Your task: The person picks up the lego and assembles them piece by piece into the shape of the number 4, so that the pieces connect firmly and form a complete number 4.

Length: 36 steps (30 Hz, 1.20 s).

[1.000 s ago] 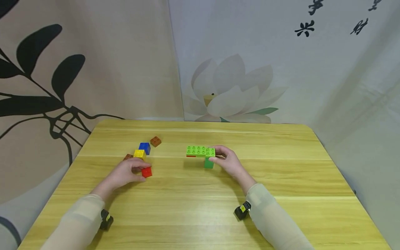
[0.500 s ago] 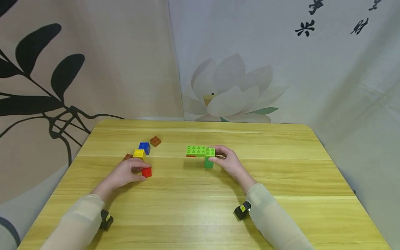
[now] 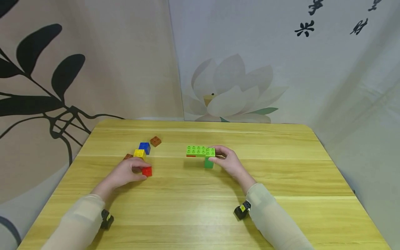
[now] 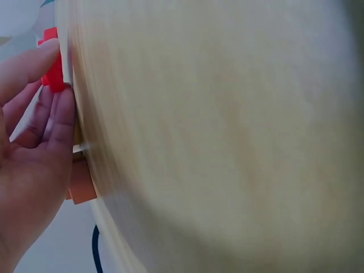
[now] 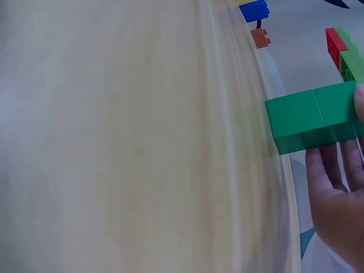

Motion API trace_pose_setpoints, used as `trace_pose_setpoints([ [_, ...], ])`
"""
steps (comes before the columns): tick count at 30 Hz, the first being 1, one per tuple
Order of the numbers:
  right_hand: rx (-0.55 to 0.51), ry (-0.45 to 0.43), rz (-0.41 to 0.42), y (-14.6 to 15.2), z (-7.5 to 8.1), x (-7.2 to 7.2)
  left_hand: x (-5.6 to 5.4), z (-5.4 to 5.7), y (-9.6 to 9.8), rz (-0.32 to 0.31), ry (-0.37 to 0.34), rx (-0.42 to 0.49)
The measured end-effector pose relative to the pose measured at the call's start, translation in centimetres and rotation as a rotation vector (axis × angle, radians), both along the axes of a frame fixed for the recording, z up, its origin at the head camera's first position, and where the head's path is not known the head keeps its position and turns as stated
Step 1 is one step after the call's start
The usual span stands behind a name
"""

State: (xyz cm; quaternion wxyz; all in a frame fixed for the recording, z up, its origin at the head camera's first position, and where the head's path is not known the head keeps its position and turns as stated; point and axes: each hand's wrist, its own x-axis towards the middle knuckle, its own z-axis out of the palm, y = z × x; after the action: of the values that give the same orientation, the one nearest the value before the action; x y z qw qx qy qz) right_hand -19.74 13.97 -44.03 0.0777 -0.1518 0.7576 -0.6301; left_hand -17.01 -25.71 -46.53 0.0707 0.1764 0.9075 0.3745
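Between thumb and fingers, my left hand [image 3: 127, 171] pinches a small red toy brick [image 3: 147, 171], low over the table's left side. The left wrist view shows the thumb pressed on one face of that red brick [image 4: 54, 71]. My right hand [image 3: 229, 161] holds a brick structure at its right end. Lime green bricks [image 3: 197, 151] with studs up form its flat top, and a sliver of red shows beneath their left end. Two dark green bricks [image 5: 313, 114] are stacked under the right end as a leg. The lime top overhangs to the left.
Just beyond the left hand stand a yellow brick [image 3: 139, 154] and a blue brick [image 3: 144, 148]. One brown brick [image 3: 155, 141] lies farther back; another brown brick [image 3: 128, 157] is partly hidden behind the left hand. The wooden table [image 3: 200, 215] ends at a printed cloth backdrop.
The red brick has turned very slightly between the left fingers. The right hand and the green structure have stayed in place.
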Motion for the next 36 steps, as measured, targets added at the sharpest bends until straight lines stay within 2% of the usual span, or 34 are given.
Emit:
trace_pose_setpoints([
  [5, -0.007, 0.002, 0.0, 0.0, 0.0, 0.0, 0.2, 0.4, 0.8, 0.013, 0.031, -0.015],
  [12, -0.009, -0.006, -0.002, 0.3, -2.6, -1.6, 0.6, 1.0, 2.5, -0.003, 0.066, 0.019],
  [17, -0.024, 0.005, 0.001, 0.4, -3.2, -1.8, 0.5, 1.8, 3.9, -0.008, 0.112, 0.033],
  [23, -0.025, 0.025, -0.002, 0.4, -3.3, -1.8, 0.2, 3.5, 5.9, -0.01, 0.126, 0.039],
  [29, -0.02, 0.034, -0.01, 0.4, -3.4, -1.9, -0.4, 5.7, 7.8, -0.006, 0.146, 0.046],
  [36, -0.026, 0.027, -0.012, 0.4, -3.4, -1.8, -1.0, 7.7, 10.0, -0.05, 0.195, 0.05],
])
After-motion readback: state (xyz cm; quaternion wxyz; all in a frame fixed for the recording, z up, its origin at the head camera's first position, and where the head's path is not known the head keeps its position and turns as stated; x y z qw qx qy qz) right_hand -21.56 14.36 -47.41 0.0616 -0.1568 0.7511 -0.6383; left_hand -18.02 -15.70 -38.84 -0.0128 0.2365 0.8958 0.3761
